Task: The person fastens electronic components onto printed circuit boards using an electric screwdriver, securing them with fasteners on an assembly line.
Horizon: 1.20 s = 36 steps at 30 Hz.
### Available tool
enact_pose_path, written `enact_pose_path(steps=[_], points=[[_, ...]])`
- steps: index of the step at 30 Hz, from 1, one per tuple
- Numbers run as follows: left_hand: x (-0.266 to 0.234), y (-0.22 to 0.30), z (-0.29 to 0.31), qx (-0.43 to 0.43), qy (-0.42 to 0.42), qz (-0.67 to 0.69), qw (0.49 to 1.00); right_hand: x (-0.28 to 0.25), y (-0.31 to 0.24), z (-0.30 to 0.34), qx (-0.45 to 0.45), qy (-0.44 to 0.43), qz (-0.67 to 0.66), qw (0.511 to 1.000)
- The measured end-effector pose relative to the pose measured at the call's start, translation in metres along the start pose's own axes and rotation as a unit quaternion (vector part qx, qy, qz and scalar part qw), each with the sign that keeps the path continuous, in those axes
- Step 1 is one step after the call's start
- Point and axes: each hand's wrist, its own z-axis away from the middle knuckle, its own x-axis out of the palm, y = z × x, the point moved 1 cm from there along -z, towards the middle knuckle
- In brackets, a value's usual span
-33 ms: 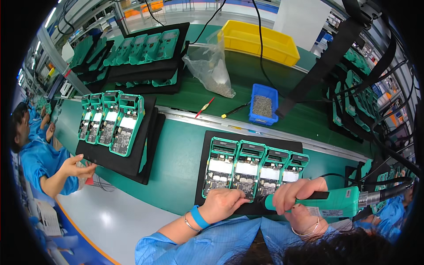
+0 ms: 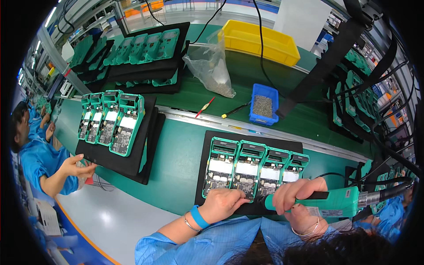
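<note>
My right hand (image 2: pixel 297 198) is wrapped round a green electric screwdriver (image 2: pixel 338 202), which lies nearly level with its dark tip pointing left. Close to that tip, my left hand (image 2: pixel 223 204) is closed in a pinch at the lower edge of a green device housing (image 2: pixel 246 174); whatever sits between the fingertips is too small to make out. This housing, with its bare circuit board and white panel, is second from the left in a row of several on a black foam tray (image 2: pixel 282 143). My right hand covers the lower end of the rightmost housing.
Beyond the metal rail (image 2: pixel 190 114) stand a blue bin of small screws (image 2: pixel 263 106), a clear plastic bag (image 2: pixel 212 70), a red-and-yellow stick (image 2: pixel 205 107) and a yellow bin (image 2: pixel 260 42). At left, a co-worker's hand (image 2: pixel 76 168) touches another loaded black tray (image 2: pixel 110 162).
</note>
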Motion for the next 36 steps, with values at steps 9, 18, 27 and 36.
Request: enact_pose_path(steps=[9,18,27,36], points=[[-0.006,-0.010,0.002,0.031,-0.063,-0.013,0.997,0.005,0.015,-0.011,0.047,-0.050,0.037,0.997],[-0.033,-0.061,0.014,-0.294,0.160,0.085,0.939,-0.012,0.065,-0.041,-0.071,0.046,0.140,0.986],[-0.026,-0.079,0.024,-0.305,0.167,0.027,0.937,-0.011,0.090,-0.047,-0.041,0.056,0.201,0.977],[-0.028,-0.077,0.022,-0.294,0.157,0.029,0.942,-0.010,0.089,-0.052,-0.031,0.049,0.189,0.980]])
